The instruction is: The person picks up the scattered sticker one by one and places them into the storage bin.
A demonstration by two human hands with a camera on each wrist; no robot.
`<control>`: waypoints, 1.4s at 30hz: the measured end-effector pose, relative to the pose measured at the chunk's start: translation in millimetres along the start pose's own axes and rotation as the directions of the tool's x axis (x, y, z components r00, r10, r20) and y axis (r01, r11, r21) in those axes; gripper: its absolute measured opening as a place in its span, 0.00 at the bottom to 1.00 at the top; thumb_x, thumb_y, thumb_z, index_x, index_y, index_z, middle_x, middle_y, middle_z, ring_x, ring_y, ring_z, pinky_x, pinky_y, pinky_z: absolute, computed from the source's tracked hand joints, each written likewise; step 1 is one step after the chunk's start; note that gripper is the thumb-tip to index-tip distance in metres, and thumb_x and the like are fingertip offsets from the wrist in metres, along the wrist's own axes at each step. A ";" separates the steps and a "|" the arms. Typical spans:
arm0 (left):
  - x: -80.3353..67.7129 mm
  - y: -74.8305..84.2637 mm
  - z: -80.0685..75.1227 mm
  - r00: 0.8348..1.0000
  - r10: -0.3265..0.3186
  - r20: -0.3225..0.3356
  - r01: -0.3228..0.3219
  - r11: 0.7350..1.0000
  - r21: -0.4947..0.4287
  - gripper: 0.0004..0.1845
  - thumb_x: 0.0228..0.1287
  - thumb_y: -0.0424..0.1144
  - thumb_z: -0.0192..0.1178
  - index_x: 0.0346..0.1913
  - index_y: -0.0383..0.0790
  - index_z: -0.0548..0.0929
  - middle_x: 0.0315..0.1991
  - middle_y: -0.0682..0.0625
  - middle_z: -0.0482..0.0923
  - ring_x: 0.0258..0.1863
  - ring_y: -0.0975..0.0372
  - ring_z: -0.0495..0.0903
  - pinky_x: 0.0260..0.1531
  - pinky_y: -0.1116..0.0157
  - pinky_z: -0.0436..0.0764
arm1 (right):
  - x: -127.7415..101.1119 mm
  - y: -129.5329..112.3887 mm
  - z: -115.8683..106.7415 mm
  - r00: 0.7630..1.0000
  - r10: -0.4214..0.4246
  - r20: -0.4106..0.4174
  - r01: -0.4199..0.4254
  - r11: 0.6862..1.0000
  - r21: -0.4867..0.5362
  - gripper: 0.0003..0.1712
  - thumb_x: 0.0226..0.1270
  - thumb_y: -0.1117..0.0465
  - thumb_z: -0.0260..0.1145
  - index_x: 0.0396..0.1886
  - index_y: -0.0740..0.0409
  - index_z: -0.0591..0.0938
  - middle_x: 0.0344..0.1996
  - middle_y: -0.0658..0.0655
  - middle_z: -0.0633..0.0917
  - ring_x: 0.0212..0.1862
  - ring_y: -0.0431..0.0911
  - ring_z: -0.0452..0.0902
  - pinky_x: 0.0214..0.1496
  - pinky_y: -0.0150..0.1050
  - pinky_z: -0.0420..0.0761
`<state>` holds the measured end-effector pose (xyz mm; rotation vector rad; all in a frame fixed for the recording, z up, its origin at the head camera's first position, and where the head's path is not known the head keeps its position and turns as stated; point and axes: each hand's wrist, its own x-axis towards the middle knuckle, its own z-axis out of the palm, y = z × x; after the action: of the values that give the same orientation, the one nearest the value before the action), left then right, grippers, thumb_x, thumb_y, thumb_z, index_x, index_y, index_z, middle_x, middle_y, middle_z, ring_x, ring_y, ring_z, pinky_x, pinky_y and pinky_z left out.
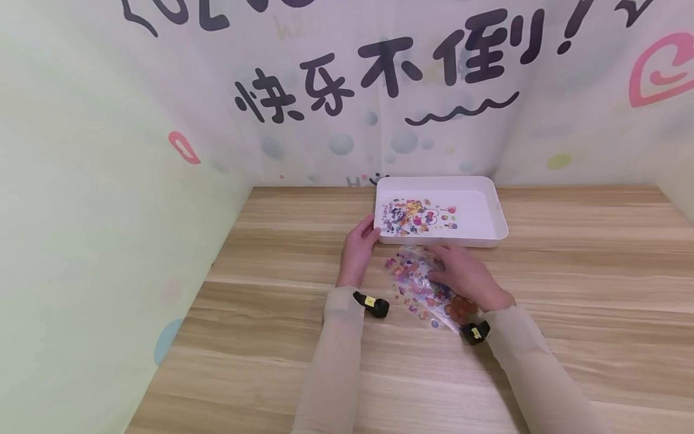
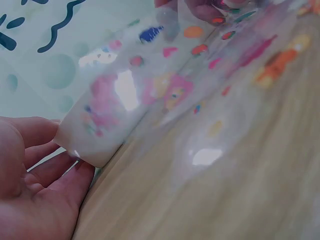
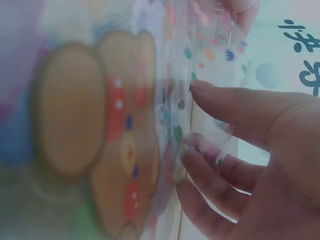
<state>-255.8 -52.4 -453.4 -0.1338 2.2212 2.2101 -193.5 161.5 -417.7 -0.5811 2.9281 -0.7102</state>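
Note:
A white tray (image 1: 499, 211) stands at the back of the wooden table, with a printed sticker sheet (image 1: 414, 216) lying flat inside it. My left hand (image 1: 359, 244) lies with relaxed fingers against the tray's near-left corner (image 2: 85, 147) and holds nothing. A clear sticker sheet (image 1: 412, 283) dotted with colourful cartoon stickers lies just in front of the tray. My right hand (image 1: 465, 274) is over that sheet. In the right wrist view the clear sheet (image 3: 175, 120) sits between the thumb (image 3: 235, 102) and the fingers (image 3: 210, 160), its film edge pinched there.
The wooden table (image 1: 585, 283) stretches wide to the right and towards me. Printed fabric walls (image 1: 108, 181) close in the left side and the back, right behind the tray.

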 end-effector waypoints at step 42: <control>1.4 -1.1 0.3 1.000 -0.001 -0.006 0.001 1.000 0.000 0.23 0.63 0.39 0.53 0.62 0.47 0.67 0.60 0.56 0.67 0.57 0.65 0.67 0.51 0.74 0.71 | 3.1 26.0 -4.5 0.986 0.082 0.143 -0.124 0.940 0.318 0.06 0.62 0.58 0.60 0.38 0.54 0.76 0.32 0.55 0.78 0.31 0.47 0.72 0.27 0.36 0.75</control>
<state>-257.2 -52.2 -454.5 -0.1422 2.2234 2.2129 -206.1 183.6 -425.4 -0.4181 2.6184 -1.0710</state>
